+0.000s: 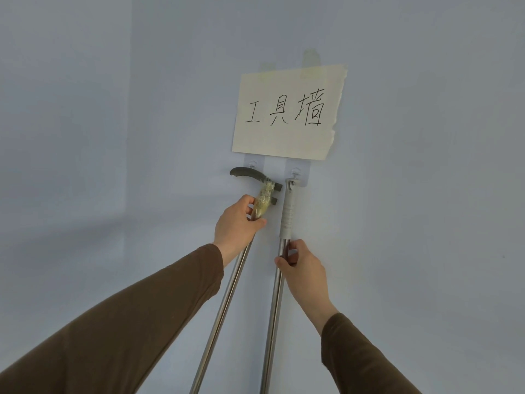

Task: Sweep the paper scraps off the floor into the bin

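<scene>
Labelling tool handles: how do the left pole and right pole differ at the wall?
The left pole tilts and has a dark curved, tape-wrapped grip; the right pole stands steeper with a straight grey grip hung on a hook. The left hand holds just below the tape, the right hand below the grey grip. Both are shiny metal.

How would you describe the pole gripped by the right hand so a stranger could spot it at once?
Find the paper sign taped to the wall. Two metal poles hang below it. The right hand grips the right pole, topped by a plain grey sleeve; its neighbour has a dark curved, tape-wrapped handle.
</scene>
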The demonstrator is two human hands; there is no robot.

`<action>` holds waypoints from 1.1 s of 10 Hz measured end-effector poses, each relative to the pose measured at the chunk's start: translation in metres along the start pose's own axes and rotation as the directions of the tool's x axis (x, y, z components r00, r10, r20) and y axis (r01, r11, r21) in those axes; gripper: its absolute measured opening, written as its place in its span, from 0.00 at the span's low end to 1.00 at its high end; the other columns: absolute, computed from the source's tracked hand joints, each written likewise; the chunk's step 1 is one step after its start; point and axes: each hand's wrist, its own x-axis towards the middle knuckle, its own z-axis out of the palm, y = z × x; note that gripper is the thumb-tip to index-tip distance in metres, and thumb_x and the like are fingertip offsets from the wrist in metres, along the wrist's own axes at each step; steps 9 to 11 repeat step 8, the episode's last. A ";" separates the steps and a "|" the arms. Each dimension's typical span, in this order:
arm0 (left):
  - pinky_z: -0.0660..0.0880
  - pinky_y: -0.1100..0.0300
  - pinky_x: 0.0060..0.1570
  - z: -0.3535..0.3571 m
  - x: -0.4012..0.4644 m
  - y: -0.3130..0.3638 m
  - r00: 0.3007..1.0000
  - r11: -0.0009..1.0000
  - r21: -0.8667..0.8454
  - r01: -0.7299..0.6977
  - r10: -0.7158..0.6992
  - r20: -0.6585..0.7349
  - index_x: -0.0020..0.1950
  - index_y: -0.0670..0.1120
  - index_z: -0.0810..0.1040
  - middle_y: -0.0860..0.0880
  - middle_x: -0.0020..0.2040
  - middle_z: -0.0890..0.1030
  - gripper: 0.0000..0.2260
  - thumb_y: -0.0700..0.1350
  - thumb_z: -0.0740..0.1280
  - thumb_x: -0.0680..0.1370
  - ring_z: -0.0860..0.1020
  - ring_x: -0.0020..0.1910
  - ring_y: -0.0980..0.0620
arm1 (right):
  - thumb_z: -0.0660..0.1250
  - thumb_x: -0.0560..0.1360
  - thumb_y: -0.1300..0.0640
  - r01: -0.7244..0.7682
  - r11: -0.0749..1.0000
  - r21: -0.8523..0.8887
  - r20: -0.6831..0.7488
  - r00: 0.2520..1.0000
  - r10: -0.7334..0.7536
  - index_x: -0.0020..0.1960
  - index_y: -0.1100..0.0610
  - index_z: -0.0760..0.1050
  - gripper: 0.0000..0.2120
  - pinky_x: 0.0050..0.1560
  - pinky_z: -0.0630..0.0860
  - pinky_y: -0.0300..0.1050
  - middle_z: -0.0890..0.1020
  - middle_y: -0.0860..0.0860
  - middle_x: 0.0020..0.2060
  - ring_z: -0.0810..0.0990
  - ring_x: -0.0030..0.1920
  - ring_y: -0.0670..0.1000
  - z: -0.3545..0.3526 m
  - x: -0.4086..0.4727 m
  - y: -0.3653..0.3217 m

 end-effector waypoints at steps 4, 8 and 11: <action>0.81 0.54 0.52 -0.007 -0.011 -0.001 0.999 0.999 0.008 0.033 -0.033 0.007 0.65 0.53 0.72 0.53 0.57 0.80 0.20 0.51 0.73 0.76 0.81 0.49 0.53 | 0.67 0.77 0.45 -0.009 0.999 -0.042 -0.020 1.000 0.008 0.64 0.49 0.70 0.18 0.45 0.78 0.38 0.82 0.44 0.47 0.81 0.45 0.46 -0.012 -0.005 -0.003; 0.79 0.57 0.55 -0.036 -0.047 -0.008 0.996 0.997 0.020 0.077 -0.077 0.034 0.67 0.53 0.71 0.52 0.61 0.77 0.22 0.52 0.73 0.76 0.79 0.55 0.52 | 0.67 0.76 0.41 -0.022 0.997 -0.075 0.035 0.999 0.025 0.68 0.49 0.66 0.25 0.50 0.80 0.44 0.80 0.47 0.56 0.81 0.50 0.48 -0.042 -0.025 -0.018; 0.79 0.57 0.55 -0.036 -0.047 -0.008 0.996 0.997 0.020 0.077 -0.077 0.034 0.67 0.53 0.71 0.52 0.61 0.77 0.22 0.52 0.73 0.76 0.79 0.55 0.52 | 0.67 0.76 0.41 -0.022 0.997 -0.075 0.035 0.999 0.025 0.68 0.49 0.66 0.25 0.50 0.80 0.44 0.80 0.47 0.56 0.81 0.50 0.48 -0.042 -0.025 -0.018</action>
